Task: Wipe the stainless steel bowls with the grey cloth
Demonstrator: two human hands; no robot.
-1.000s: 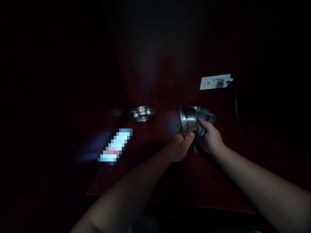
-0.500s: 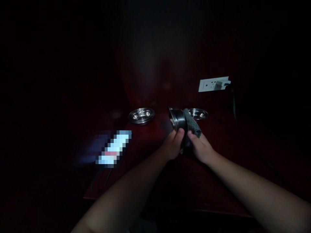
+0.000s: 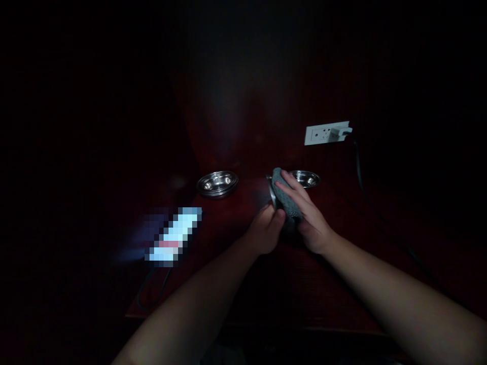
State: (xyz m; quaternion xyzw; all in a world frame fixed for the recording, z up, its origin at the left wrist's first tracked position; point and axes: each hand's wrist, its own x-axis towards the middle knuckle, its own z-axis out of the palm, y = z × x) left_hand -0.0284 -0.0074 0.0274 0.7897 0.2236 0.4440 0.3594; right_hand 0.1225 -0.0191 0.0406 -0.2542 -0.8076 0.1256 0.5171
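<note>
My left hand point(image 3: 267, 229) grips a shiny metal bowl point(image 3: 272, 191), tilted on its side with its rim toward the left. Over the bowl's outer side lies a grey-green textured cloth point(image 3: 286, 195), which hides most of the metal. My right hand point(image 3: 310, 218) presses this cloth against the bowl, its fingers stretched along the fabric and pointing up and left. Behind my right fingers, another metal bowl point(image 3: 309, 178) rests on the dark red table point(image 3: 228, 253), partly covered from sight. To the left stands a stack of metal bowls point(image 3: 217, 183).
A phone with a lit, pixelated screen point(image 3: 174, 237) lies at the left, a cable point(image 3: 141, 291) near its lower end. On the back wall is a white socket panel point(image 3: 319, 134) with a plugged-in charger point(image 3: 340, 131); its dark cord point(image 3: 358, 165) hangs down at the right. The surroundings are very dark.
My right hand and the cloth have moved from the bowl's base up onto its side, and the right fingers now show, spread over the cloth. The view has shifted slightly.
</note>
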